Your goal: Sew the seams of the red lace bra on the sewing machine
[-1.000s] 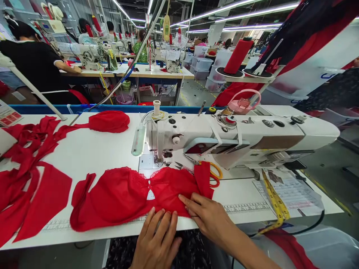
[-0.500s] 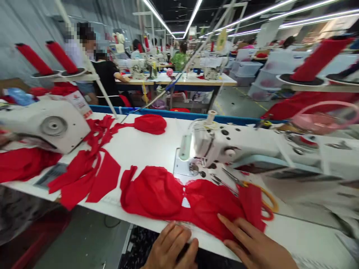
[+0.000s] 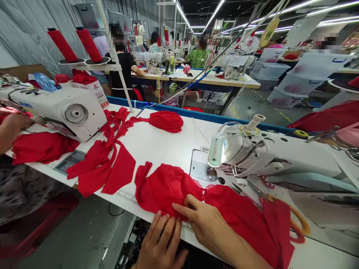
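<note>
A red lace-edged bra piece (image 3: pixel 168 186) lies spread along the front edge of the white table (image 3: pixel 157 149), in front of a sewing machine (image 3: pixel 252 149). My left hand (image 3: pixel 162 239) rests at the table edge, its fingertips on the lower rim of the red fabric, fingers stretched out. Over the left cup, my right hand (image 3: pixel 204 220) reaches in, index finger extended onto the cloth and the other fingers bent. Whether the right hand pinches any fabric is not clear. Scissors with orange handles (image 3: pixel 301 220) lie partly under the fabric's right end.
Cut red pieces (image 3: pixel 120 168) and a red bundle (image 3: pixel 166 121) lie left and behind. Another machine (image 3: pixel 64 108) stands at the left, with a co-worker's hand (image 3: pixel 14 127) beside it. Thread cones (image 3: pixel 88 45) stand above. A tape scale (image 3: pixel 126 196) runs along the front edge.
My right hand has moved left from the right cup to the left cup. My left hand now has its fingertips on the fabric's lower edge. The camera view has shifted.
</note>
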Available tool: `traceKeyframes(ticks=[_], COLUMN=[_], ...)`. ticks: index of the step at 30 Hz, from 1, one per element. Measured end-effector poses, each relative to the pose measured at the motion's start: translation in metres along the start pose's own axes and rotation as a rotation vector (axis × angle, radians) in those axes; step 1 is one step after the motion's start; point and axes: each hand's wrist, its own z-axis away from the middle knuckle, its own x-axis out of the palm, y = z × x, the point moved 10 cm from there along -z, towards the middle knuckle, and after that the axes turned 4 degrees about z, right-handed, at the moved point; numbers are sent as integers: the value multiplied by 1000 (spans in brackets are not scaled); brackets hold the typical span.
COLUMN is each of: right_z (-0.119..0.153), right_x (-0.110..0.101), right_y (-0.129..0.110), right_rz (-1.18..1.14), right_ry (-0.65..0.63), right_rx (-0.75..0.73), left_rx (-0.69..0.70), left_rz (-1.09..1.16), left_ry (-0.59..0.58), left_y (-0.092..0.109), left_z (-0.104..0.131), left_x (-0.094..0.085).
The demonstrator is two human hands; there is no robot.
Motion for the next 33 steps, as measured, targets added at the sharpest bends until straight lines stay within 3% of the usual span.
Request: traceKeyframes(ticks=[5,15,21,24,28,30,33], right_z=[-6,-8,-4,18,77,106,137], right_x=[1,2,-5,-23,-53,-51,-27], right_y=[14,16,12,10,15,17,20], right_rz=[-41,-80,-88,-126,21,200,439], right_ry=[-9,-57,-8,105,392,450,441], right_rx=[59,65,58,34,66,80,88], left_rx=[-1,-38,-9,-1,-9,9,66], left_rz=[48,63,60,53,24,44,48], left_ry=[-27,-131,-128,-139,-138,-130,-123], left_y=[-7,-35,-40,-43,-46,-45,-46], left_z=[-6,-7,-5,0,3,3,4], left_x=[-2,-12,-15,-17,-21,-21,-20])
